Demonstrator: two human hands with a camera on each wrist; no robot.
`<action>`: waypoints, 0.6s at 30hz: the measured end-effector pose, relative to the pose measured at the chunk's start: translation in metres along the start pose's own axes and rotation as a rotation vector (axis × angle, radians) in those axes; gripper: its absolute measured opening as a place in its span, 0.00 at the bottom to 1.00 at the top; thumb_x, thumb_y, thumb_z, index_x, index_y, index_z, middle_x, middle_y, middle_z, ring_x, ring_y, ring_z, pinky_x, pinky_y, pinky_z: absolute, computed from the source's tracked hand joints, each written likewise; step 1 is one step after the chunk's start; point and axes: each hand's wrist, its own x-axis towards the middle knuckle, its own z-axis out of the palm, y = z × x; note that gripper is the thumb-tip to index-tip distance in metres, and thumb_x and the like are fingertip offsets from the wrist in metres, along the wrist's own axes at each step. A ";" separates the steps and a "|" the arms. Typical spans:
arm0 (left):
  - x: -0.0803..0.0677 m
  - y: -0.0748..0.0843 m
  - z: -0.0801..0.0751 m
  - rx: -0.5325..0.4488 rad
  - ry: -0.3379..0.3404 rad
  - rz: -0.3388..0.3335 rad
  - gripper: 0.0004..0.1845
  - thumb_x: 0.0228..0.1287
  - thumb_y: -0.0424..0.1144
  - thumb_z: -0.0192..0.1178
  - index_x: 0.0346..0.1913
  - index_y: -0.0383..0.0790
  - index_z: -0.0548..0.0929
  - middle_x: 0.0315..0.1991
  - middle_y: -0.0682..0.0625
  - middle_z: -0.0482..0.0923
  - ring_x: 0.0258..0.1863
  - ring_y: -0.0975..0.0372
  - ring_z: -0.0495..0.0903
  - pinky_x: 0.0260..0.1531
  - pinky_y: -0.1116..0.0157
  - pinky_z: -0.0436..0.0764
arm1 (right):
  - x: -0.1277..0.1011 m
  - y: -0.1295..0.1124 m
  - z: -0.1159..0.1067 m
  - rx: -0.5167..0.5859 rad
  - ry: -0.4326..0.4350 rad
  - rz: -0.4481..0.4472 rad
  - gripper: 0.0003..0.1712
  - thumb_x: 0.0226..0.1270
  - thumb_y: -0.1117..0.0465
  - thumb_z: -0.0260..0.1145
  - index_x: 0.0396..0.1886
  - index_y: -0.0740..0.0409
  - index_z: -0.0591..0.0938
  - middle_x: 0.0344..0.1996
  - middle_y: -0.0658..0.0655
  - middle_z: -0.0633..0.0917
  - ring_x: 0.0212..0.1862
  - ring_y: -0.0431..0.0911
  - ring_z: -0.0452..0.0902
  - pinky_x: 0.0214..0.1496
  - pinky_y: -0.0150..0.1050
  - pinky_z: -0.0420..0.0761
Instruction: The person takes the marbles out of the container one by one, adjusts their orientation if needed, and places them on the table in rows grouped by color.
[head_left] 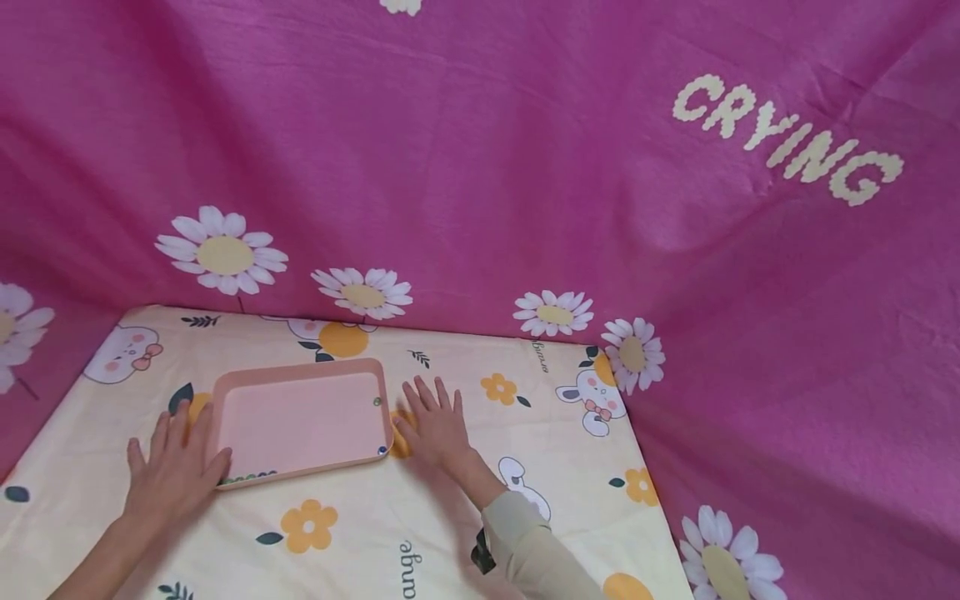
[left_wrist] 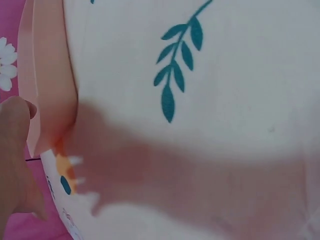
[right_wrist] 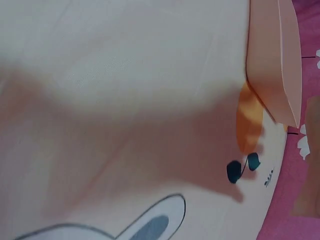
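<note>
The pink tray (head_left: 300, 421) lies flat on the patterned cloth (head_left: 450, 517), long axis left to right, a few small beads along its near and right edges. It sits between both hands: left hand (head_left: 174, 467) and right hand (head_left: 435, 425) rest flat with fingers spread, gripping nothing, each beside a short end. Only the wrist views show the tray's outer wall close.

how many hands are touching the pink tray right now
2. The left hand lies flat at the pink tray's left end, fingers against its rim. The right hand lies flat at the right end, its thumb beside the rim; contact there is unclear.
</note>
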 end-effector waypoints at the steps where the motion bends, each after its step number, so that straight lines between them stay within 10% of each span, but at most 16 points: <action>1: 0.000 -0.001 0.001 0.002 -0.004 -0.002 0.45 0.69 0.46 0.58 0.77 0.31 0.44 0.75 0.26 0.34 0.72 0.31 0.34 0.62 0.29 0.26 | 0.001 -0.002 0.001 -0.003 0.002 0.001 0.36 0.78 0.36 0.43 0.79 0.43 0.58 0.78 0.49 0.57 0.78 0.56 0.45 0.73 0.64 0.50; 18: 0.000 -0.018 0.010 0.000 -0.035 -0.008 0.41 0.73 0.46 0.51 0.74 0.21 0.47 0.75 0.25 0.35 0.72 0.31 0.35 0.59 0.26 0.26 | 0.006 -0.020 0.015 0.030 0.002 0.007 0.37 0.76 0.38 0.46 0.79 0.45 0.60 0.78 0.52 0.57 0.77 0.58 0.47 0.73 0.64 0.50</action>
